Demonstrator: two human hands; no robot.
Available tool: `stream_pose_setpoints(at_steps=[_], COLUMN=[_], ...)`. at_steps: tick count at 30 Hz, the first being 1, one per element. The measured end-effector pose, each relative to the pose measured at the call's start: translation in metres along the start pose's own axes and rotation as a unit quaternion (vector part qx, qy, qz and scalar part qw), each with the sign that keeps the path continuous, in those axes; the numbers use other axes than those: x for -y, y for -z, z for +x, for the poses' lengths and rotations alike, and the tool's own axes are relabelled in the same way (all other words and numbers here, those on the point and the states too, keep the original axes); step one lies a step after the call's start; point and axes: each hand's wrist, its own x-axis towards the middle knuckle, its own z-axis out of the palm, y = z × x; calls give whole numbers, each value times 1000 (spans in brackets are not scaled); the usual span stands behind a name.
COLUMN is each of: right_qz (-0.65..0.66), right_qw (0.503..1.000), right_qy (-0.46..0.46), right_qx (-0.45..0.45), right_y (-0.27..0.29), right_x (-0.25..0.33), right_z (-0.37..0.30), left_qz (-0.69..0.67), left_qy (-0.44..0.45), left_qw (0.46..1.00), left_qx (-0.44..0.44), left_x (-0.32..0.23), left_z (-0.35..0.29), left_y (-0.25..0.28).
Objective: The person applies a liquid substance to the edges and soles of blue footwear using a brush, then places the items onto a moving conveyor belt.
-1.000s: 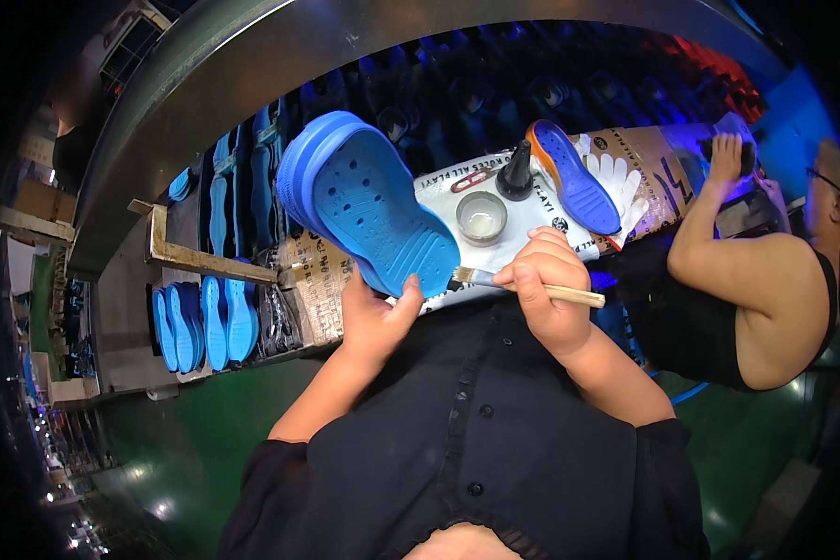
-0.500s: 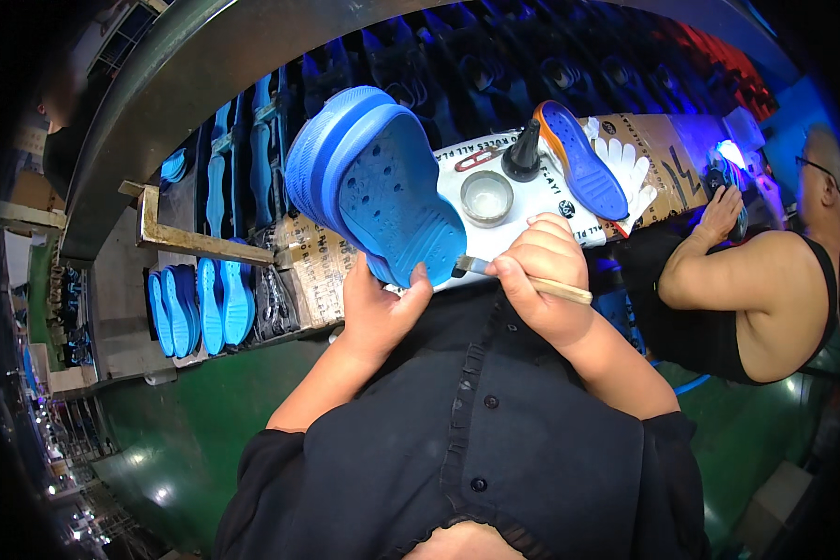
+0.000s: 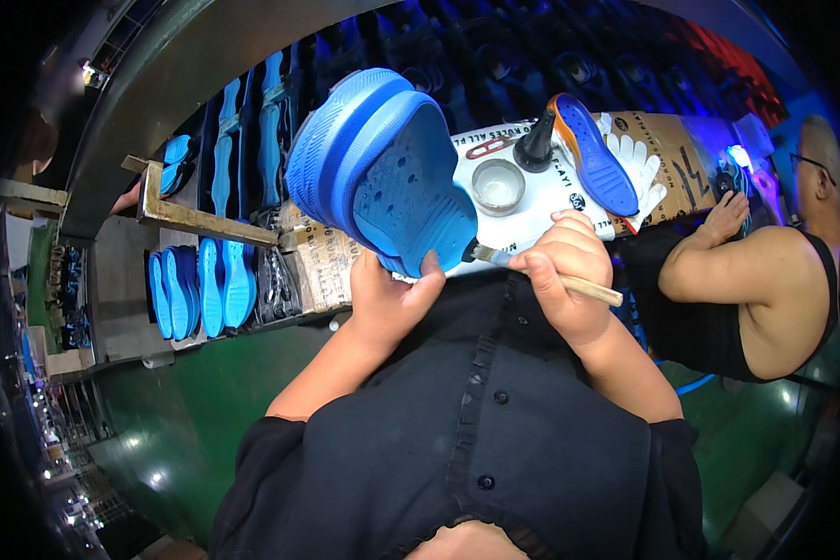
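Observation:
My left hand (image 3: 390,301) grips the heel end of a stack of blue shoe soles (image 3: 415,196), thumb resting on the inside edge. The soles are tilted up, and the top one shows its dotted, ridged inner face. In my right hand (image 3: 574,285) is a brush with a wooden handle (image 3: 602,292), fingers closed round it. The dark bristles are at the heel edge of the top sole; I cannot tell whether they touch. Beyond my right hand stands a small round bowl (image 3: 498,209) with clear contents, beside a black cone-tipped bottle (image 3: 535,147).
A blue sole with an orange rim (image 3: 595,159) lies by white gloves (image 3: 639,173). More blue soles (image 3: 226,285) stand at left, near a wooden bar (image 3: 210,222) and metal frame. Racks run along the back. A co-worker (image 3: 765,280) sits at right.
The brush and my right hand have shifted right and slightly up. The stack of soles has tilted a little, its heel moving right, still in my left hand.

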Motion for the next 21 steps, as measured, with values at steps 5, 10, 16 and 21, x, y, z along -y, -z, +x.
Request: stream_pose_setpoints(at_steps=[5, 10, 16, 21], right_qz=[9, 36, 37, 35], right_qw=[1000, 999, 999, 998], right_qy=[13, -3, -7, -51], right_qx=[-2, 13, -1, -12], right_y=[-6, -2, -8, -4], right_x=[4, -1, -2, -3], right_z=[2, -2, 0, -1], left_qz=[-5, 18, 12, 1], left_qy=[-33, -65, -70, -18], left_qw=[999, 997, 996, 999], left_qx=[-28, -45, -44, -26], left_x=[-2, 1, -3, 5], left_z=[1, 3, 8, 2], left_y=[-3, -2, -3, -1])
